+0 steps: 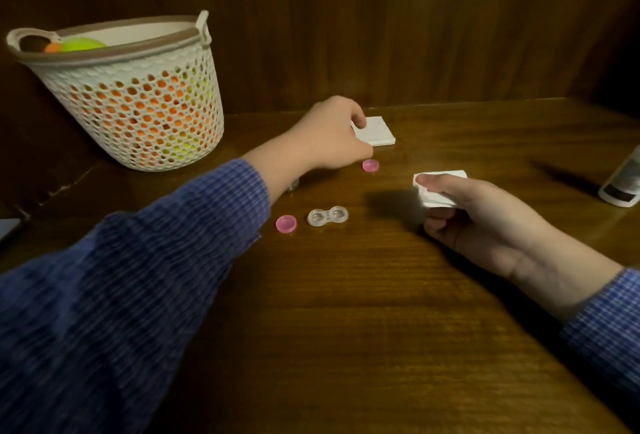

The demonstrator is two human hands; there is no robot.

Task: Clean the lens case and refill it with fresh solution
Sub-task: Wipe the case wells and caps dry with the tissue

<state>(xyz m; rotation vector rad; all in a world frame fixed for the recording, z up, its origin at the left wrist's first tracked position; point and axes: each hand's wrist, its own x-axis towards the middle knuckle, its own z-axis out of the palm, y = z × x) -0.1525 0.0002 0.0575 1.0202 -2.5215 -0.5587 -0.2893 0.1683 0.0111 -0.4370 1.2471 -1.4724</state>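
The clear lens case (327, 216) lies uncapped on the wooden table (346, 312), both wells facing up. One pink cap (286, 224) sits just left of it. The other pink cap (370, 165) lies farther back, near my left hand. My left hand (329, 135) reaches across to a stack of white tissues (375, 131) and pinches its near left corner between thumb and fingers. My right hand (485, 222) holds a folded white tissue (438, 187) between thumb and fingers, right of the case and above the table.
A white perforated basket (138, 97) with orange and green balls stands at the back left. A white solution bottle (623, 184) lies at the right edge. A dark wooden wall closes the back. A grey flat object (8, 229) shows at the far left edge.
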